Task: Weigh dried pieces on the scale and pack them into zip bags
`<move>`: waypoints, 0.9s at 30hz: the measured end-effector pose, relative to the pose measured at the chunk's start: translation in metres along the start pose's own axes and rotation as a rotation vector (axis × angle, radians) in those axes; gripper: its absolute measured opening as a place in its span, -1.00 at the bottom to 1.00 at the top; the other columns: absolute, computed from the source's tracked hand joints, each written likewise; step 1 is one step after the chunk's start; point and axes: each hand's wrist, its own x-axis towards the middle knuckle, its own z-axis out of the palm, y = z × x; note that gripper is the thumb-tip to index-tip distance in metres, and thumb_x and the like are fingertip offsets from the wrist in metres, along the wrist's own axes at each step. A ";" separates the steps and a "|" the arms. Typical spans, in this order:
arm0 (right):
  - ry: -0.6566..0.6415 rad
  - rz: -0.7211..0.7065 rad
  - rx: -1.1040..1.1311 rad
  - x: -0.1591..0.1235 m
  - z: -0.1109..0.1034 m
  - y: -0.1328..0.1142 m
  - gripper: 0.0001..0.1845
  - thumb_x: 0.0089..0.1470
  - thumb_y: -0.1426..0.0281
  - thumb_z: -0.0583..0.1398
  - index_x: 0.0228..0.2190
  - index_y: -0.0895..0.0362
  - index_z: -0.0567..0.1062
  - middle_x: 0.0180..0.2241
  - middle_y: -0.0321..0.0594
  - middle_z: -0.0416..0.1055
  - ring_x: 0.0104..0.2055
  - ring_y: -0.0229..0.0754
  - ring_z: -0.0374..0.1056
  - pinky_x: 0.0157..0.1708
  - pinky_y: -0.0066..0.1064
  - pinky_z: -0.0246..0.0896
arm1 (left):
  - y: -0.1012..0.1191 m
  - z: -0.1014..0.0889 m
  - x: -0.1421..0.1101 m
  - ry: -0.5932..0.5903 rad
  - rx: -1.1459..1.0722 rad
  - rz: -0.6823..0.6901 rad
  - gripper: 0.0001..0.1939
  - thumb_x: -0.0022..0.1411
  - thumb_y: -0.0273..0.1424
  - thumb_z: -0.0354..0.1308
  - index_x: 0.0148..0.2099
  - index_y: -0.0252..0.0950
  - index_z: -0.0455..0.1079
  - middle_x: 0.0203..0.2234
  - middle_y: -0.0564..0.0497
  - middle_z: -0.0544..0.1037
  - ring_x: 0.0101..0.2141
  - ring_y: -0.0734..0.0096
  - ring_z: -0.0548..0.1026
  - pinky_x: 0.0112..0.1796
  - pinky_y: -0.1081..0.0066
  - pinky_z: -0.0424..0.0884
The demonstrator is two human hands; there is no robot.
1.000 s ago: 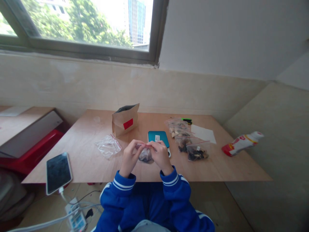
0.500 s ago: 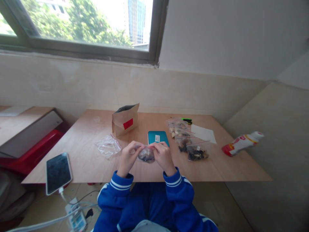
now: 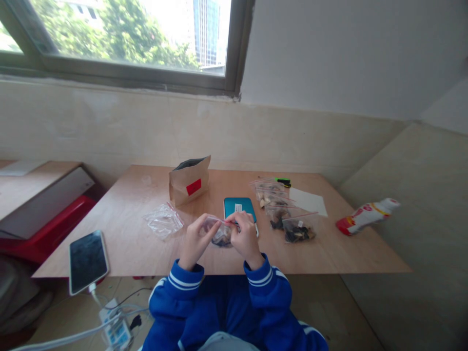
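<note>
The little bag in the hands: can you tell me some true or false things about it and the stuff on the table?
1. Both hands, the left hand and the right hand, pinch the top of the small clear bag. True.
2. The small clear bag is empty. False: dark pieces show inside it.
3. The brown paper bag stands with a red label on it. True.
4. The phone lies in the middle of the table. False: it lies at the near left corner, with a cable plugged in.
5. The teal box lies just beyond the hands. True.
</note>
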 end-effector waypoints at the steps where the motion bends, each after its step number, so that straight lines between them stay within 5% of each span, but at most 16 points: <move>1: 0.000 0.001 -0.005 0.000 0.000 -0.001 -0.78 0.06 0.62 0.06 -0.49 0.09 0.37 -0.49 -0.26 0.40 -0.34 -0.13 0.28 -0.25 -0.30 0.07 | 0.001 0.000 0.000 -0.004 0.012 0.015 -0.80 0.21 -0.26 0.12 -0.27 -0.30 0.42 -0.41 0.01 0.54 -0.38 0.42 0.48 -0.33 0.46 0.37; 9: -0.125 -0.024 0.110 -0.003 0.001 0.010 -0.91 0.17 0.44 0.13 -0.36 0.07 0.44 -0.38 -0.26 0.48 -0.29 -0.15 0.34 -0.23 -0.34 0.14 | -0.001 -0.005 -0.003 0.083 -0.010 0.015 -0.83 0.19 -0.27 0.14 -0.29 -0.27 0.42 -0.42 0.03 0.55 -0.36 0.41 0.50 -0.31 0.45 0.40; 17: -0.052 -0.009 -0.004 -0.007 0.004 0.014 -0.72 0.08 0.63 0.06 -0.50 0.07 0.45 -0.52 -0.33 0.48 -0.42 -0.18 0.35 -0.16 -0.29 0.10 | -0.007 -0.001 -0.001 0.081 0.012 0.016 -0.80 0.19 -0.24 0.14 -0.30 -0.28 0.40 -0.46 0.05 0.53 -0.41 0.44 0.49 -0.37 0.48 0.39; 23: -0.120 0.003 0.063 -0.005 0.001 0.020 -0.86 0.14 0.45 0.16 -0.39 0.04 0.52 -0.39 -0.28 0.54 -0.28 -0.15 0.40 -0.18 -0.30 0.14 | -0.012 -0.005 -0.001 0.094 -0.009 0.002 -0.79 0.20 -0.23 0.12 -0.27 -0.27 0.40 -0.43 0.04 0.54 -0.38 0.43 0.49 -0.37 0.47 0.38; 27: -0.123 0.033 0.054 -0.008 0.001 0.027 -0.79 0.12 0.49 0.17 -0.50 0.06 0.53 -0.41 -0.28 0.55 -0.29 -0.15 0.41 -0.20 -0.29 0.14 | -0.012 -0.010 -0.002 0.097 0.021 0.027 -0.80 0.19 -0.23 0.13 -0.28 -0.27 0.41 -0.42 0.04 0.54 -0.38 0.43 0.48 -0.37 0.47 0.37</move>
